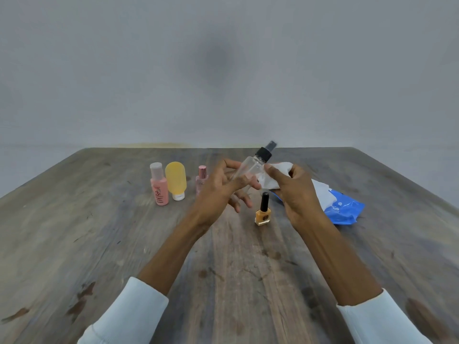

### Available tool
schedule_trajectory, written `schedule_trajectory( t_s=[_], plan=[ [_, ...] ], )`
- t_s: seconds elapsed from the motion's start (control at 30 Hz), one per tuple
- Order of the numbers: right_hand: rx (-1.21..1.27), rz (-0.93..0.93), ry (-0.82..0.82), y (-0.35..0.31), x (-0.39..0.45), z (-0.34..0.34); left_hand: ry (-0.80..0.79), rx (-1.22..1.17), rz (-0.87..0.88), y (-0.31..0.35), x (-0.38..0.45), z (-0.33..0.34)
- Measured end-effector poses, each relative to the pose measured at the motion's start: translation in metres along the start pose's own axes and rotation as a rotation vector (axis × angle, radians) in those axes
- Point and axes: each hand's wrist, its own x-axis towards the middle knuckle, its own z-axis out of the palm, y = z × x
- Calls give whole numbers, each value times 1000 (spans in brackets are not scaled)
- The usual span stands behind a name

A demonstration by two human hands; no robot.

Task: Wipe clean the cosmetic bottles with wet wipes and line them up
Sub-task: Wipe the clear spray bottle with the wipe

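My left hand (218, 187) grips the clear spray bottle (250, 170) tilted above the table (99, 244); right hand (290, 192) pinches the wet wipe (275, 175) against it; should rotate bottle, wipe shoulder down.

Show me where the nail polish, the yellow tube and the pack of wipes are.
nail polish (262, 216): head view, orange glass body.
yellow tube (175, 178): head view, middle of body.
pack of wipes (345, 209): head view, blue wrapper.

wooden table (99, 244): pink bottle (159, 186), yellow tube (176, 180), small pink bottle (201, 179) left of nail polish (263, 210); blue wipes pack (344, 208) right.
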Motion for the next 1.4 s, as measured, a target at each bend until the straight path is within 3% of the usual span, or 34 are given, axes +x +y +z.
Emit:
schedule_trajectory(
  t_s=[0.13,0.3,0.4,0.6,0.93,1.17,1.27,1.4],
  plan=[
    [229,74,-134,-9,-3,-1,-171,-89,-53,2,0,4],
    [751,216,-314,-23,-8,0,-99,-113,-72,1,1,3],
    [842,235,-366,-25,-11,-2,-80,-169,-63,0,1,3],
    [755,184,-382,-28,-12,-2,-58,-343,-54,4,-2,4],
    [586,-70,-533,-31,-16,3,-131,-419,-18,8,-4,-2],
    [265,-69,-430,-24,-16,5,-138,-357,-12,7,-4,-1],
    [121,-75,-295,-21,-14,2,-116,-304,1,6,-2,-2],
    [-8,-114,-222,-19,-14,3,-45,-68,33,4,2,-3]
  ],
)
